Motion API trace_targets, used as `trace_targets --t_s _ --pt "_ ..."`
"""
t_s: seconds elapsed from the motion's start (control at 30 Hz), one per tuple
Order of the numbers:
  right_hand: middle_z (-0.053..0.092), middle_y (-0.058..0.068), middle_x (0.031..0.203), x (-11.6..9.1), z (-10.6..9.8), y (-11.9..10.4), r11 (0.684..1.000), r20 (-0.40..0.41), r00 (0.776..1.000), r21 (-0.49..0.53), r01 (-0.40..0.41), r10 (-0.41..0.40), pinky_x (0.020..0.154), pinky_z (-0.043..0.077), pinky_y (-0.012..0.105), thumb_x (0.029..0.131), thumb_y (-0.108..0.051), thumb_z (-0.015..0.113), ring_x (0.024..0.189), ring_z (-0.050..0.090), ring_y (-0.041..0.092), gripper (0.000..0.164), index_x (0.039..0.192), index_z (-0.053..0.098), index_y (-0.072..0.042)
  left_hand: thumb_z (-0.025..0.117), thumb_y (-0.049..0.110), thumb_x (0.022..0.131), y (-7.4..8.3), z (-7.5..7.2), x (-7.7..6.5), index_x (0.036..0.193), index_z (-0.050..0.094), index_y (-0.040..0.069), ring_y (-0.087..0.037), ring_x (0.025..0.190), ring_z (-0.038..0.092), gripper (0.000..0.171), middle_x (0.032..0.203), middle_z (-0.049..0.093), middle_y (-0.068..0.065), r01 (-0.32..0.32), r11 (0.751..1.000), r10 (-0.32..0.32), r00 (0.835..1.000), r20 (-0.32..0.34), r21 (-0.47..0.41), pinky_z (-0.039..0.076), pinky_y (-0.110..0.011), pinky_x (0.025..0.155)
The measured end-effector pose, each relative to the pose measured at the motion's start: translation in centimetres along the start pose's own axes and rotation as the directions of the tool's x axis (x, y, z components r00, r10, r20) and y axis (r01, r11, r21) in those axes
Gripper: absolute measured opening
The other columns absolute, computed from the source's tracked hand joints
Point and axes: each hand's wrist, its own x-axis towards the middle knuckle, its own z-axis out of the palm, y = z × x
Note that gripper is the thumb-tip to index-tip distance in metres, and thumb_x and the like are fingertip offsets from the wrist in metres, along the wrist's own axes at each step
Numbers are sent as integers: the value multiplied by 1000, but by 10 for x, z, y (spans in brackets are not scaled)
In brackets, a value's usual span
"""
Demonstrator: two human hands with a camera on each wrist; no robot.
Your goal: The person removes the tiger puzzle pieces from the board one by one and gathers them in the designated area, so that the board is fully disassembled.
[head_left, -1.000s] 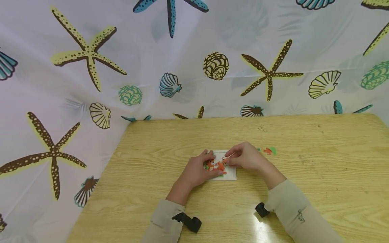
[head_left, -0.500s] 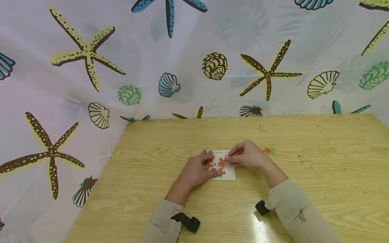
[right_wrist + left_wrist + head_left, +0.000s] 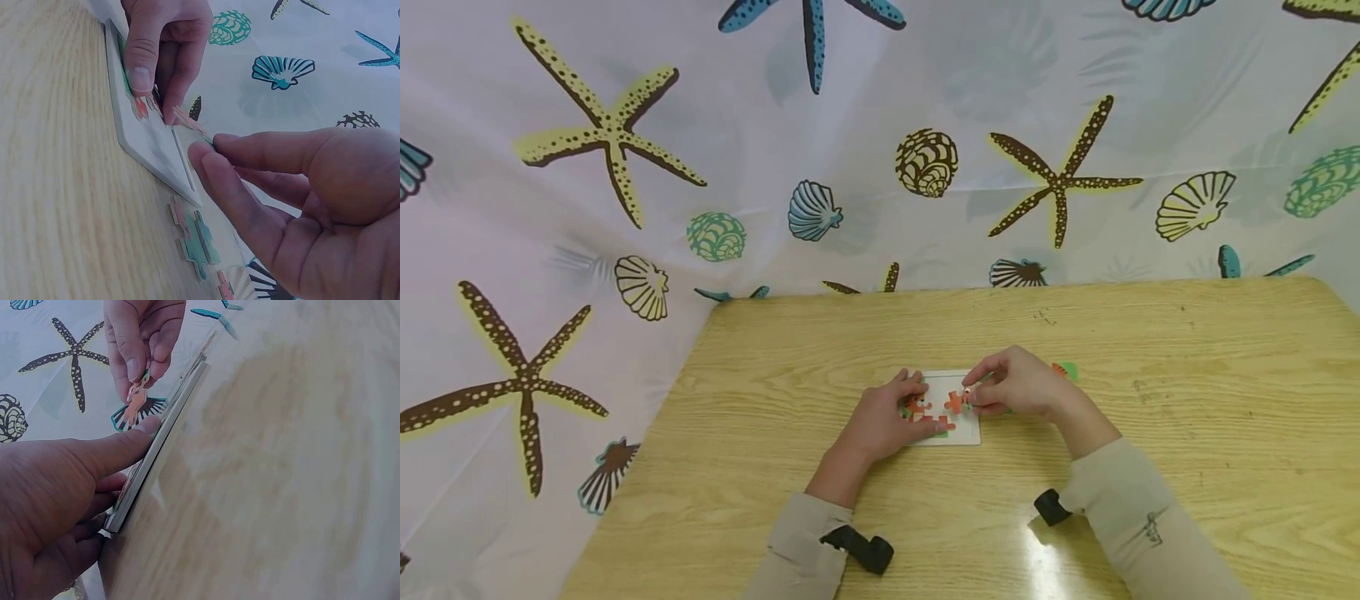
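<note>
Nearest up are beige fabric sleeves (image 3: 808, 542) with chunky black gadgets (image 3: 876, 553) at the cuffs. Left hand (image 3: 886, 421) has thumb and fingers bracketing one end of a thin, flat white tray (image 3: 966, 432), with knobbly orange jigsaw pieces (image 3: 946, 423) lying in it under the thumb. Right hand (image 3: 1017, 385) pinches a tilted orange piece (image 3: 954, 402) just above the tray. More loose pieces (image 3: 200, 244) sit beside it on the wood-grain tabletop (image 3: 775, 358), then a creased starfish-and-shell cloth (image 3: 865, 150) behind.
</note>
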Motion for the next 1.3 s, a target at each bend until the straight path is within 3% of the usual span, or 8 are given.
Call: trace_targets --t_s 0.23,0.5,0.7,1.03,1.3 --pt "76 16 103 -3 -5 0 1000 17 1000 5 -1 1 83 63 37 97 2 67 85 74 19 26 120 67 15 88 32 85 0 1 1 142 64 5 -29 154 33 67 157 50 -8 13 1000 -13 1000 10 -21 36 -52 121" --pt "75 17 98 -7 -14 -1 999 4 999 13 -34 34 84 63 37 97 4 67 81 72 17 23 118 65 15 88 37 85 0 0 0 143 64 6 -33 153 36 70 160 46 -11 18 1000 -18 1000 2 -16 20 -62 125" --pt "75 13 95 -11 -23 0 999 1 999 -25 -42 42 81 63 34 97 1 67 80 72 18 22 116 66 12 88 36 85 0 1 -1 142 65 5 -33 153 36 69 161 45 -12 15 999 -15 1000 -1 -33 26 -59 124" --pt "73 11 89 -15 -35 2 996 -21 997 -51 -72 71 77 62 30 98 0 67 75 69 13 23 117 64 14 89 31 85 1 1 -2 142 65 5 -34 152 36 67 161 44 -14 7 999 -7 1000 -12 -48 21 -62 124" --pt "72 10 87 -19 -40 2 994 -55 995 -62 -90 87 74 62 28 98 0 68 73 69 12 22 114 64 13 89 28 84 0 1 -2 140 66 4 -31 152 37 65 160 45 -16 -4 999 4 1000 -15 -49 25 -61 123"
